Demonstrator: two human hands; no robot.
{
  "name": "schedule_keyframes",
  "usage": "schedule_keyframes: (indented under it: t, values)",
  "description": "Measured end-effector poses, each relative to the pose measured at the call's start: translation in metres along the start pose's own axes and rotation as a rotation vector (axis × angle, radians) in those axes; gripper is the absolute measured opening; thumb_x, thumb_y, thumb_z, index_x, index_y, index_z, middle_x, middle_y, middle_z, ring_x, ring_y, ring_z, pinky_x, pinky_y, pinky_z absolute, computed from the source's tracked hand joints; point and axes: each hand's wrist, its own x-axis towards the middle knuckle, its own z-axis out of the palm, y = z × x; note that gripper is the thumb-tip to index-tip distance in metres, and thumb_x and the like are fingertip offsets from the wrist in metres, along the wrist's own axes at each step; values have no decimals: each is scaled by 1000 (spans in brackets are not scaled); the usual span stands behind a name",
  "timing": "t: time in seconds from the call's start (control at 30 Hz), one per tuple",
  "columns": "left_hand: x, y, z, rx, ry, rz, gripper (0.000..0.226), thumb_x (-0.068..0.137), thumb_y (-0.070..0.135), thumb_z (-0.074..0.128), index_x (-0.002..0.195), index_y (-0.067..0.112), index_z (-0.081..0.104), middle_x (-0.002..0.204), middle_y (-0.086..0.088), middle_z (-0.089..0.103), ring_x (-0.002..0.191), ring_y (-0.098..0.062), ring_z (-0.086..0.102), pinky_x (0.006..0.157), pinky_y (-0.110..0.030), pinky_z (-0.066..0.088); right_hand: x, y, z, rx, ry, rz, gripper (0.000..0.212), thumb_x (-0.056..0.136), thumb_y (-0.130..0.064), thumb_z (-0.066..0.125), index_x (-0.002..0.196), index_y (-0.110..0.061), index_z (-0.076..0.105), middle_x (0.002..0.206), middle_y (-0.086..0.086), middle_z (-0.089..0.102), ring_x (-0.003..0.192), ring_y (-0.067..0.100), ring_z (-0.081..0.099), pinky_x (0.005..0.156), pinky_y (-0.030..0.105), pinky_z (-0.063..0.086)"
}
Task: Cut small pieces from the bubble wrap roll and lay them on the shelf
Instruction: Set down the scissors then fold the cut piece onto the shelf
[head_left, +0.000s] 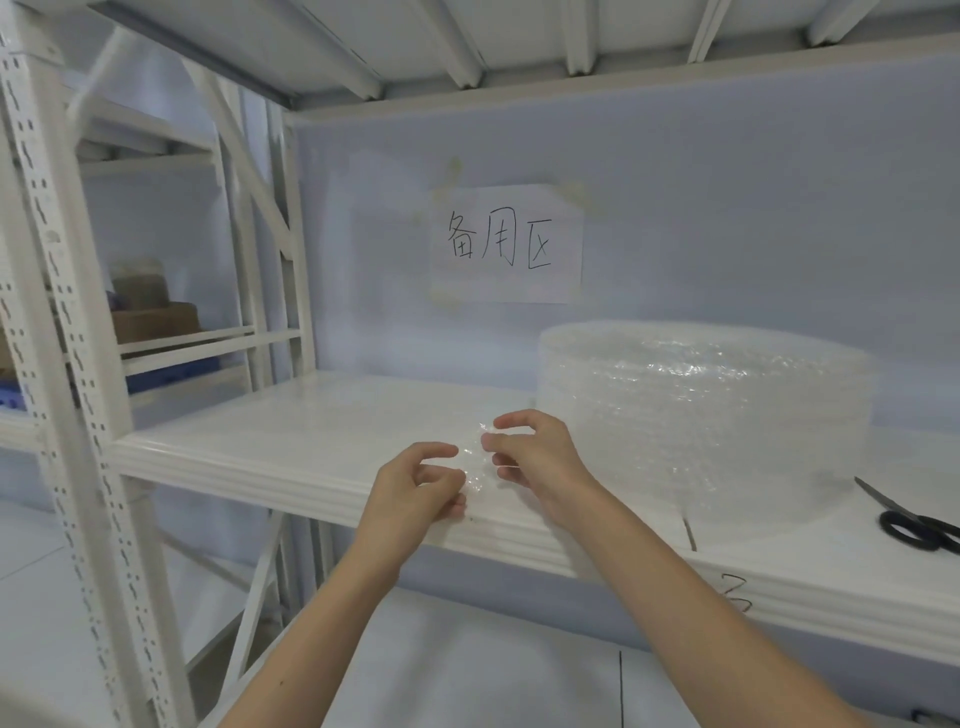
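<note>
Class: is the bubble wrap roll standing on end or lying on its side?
On end: the bubble wrap roll rests on the shelf with its round flat end facing up.

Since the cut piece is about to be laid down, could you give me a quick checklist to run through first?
1. Small bubble wrap piece pinched by left hand and right hand: ok.
2. Piece over the shelf, near its front edge: ok.
3. Scissors set aside on the shelf, right of the roll: ok.
4. Piece flat, unfolded: cannot tell.
5. Bare shelf surface left of the roll: ok.
</note>
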Motion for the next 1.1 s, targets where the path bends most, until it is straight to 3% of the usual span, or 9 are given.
schedule_keyframes:
  t: [0.23,0.37,0.43,0.5,0.6,0.73,0.97,1.1]
  values:
    - [7,-5,-24,-12,109,-46,25,92,-1,48,105,9,66,82,-12,65,55,-17,64,65,-30,60,41,13,32,-154,15,7,30,78,-9,75,105,-8,63,89,11,62,59,16,54,39,16,36]
    - [7,-3,-33,-20,125,-41,25,93,1,47,107,10,66,90,-15,67,60,-20,63,67,-31,60,60,24,39,-356,84,-93,23,76,-14,75,96,-13,64,109,7,61,76,21,60,57,26,47]
    - [8,-3,-36,-15,124,-29,25,93,3,48,108,12,66,95,-17,69,63,-21,63,69,-33,60,62,26,40,-455,100,-125,21,77,-18,71,96,-15,63,105,0,56,82,24,65,73,35,54]
    - [9,-3,-38,-23,125,-22,24,93,3,50,106,13,66,95,-16,69,63,-22,63,69,-33,59,62,29,40,-538,87,-145,20,77,-23,68,96,-19,61,101,-3,53,82,26,67,77,41,56]
    - [11,-3,-39,-19,127,-17,24,93,3,50,106,14,67,97,-17,69,64,-23,62,68,-33,58,65,33,38,-610,67,-180,24,80,-26,68,102,-17,62,100,0,56,89,25,64,82,42,55]
    - [8,-1,-36,-23,111,-14,24,93,4,50,108,13,66,99,-17,68,66,-23,62,71,-35,60,65,34,36,-577,103,-240,20,91,-24,58,106,-12,64,112,3,58,99,22,59,84,33,48]
    - [2,6,-13,-45,48,8,24,94,4,49,106,15,67,95,-12,68,67,-22,62,72,-35,61,-4,14,6,-536,74,-340,19,92,-21,50,87,-14,66,87,-7,66,71,18,61,61,24,43]
    - [-6,10,25,-41,-53,18,24,94,6,49,105,18,67,97,-11,68,68,-22,63,68,-33,58,-59,-1,-45,-641,117,-320,27,89,-24,51,79,-6,68,76,11,71,61,26,58,56,32,47]
